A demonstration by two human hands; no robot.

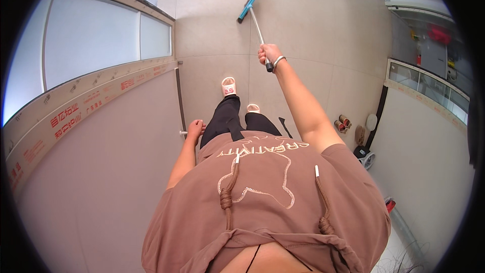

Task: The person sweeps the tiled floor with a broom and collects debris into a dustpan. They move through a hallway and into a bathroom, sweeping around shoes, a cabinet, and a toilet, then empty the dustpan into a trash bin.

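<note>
My right hand (269,54) is closed around the metal handle (257,26) of a floor squeegee, close to its black end cap. The squeegee's blue head (249,6) with a dark edge rests slantwise on the tiled floor (303,26), ahead of my feet. A metal bangle (279,61) circles my right wrist. Hanging at my side by my thigh, my left hand (197,127) has curled fingers, and no object shows in it. Beside it a small white fitting (183,132) sticks out from the wall's edge.
On the left a framed window (91,26) tops a pale wall (113,129). Slippers (343,123), a round white object (371,122) and a black-and-white item (364,157) lie along the right wall (420,140). Pale slides (229,86) are on my feet.
</note>
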